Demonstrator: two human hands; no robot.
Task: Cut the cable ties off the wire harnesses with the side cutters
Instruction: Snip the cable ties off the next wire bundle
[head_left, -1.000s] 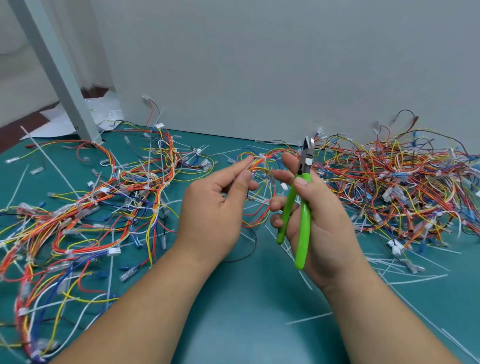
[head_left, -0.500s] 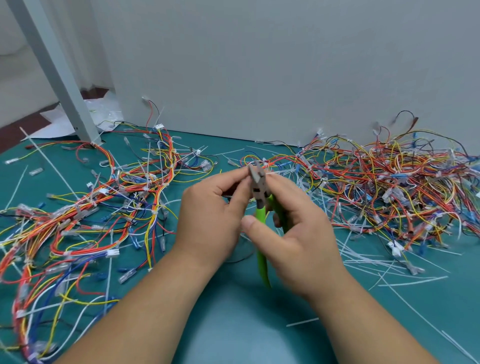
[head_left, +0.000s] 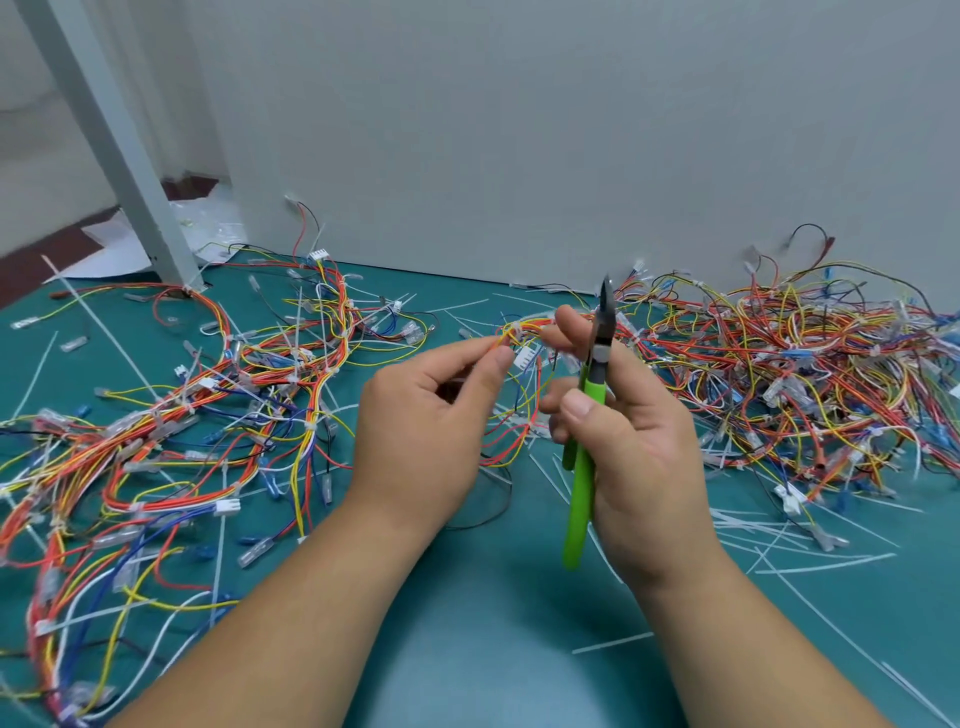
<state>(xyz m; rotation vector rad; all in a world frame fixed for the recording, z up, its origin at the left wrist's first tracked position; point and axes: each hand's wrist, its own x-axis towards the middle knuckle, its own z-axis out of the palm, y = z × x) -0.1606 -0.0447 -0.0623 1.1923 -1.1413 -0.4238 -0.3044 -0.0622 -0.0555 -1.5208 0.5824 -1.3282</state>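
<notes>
over the mat, cutters upright again in curled right fingers, harness pinched between left fingers

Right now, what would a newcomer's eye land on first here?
The bright green side cutters stand out, held upright in the right hand at centre, beside the left hand pinching a small wire harness. Next, the red, orange and yellow wire tangle piled at right against the wall, and looser harnesses spread at left on the teal table among white cut ties.
</notes>
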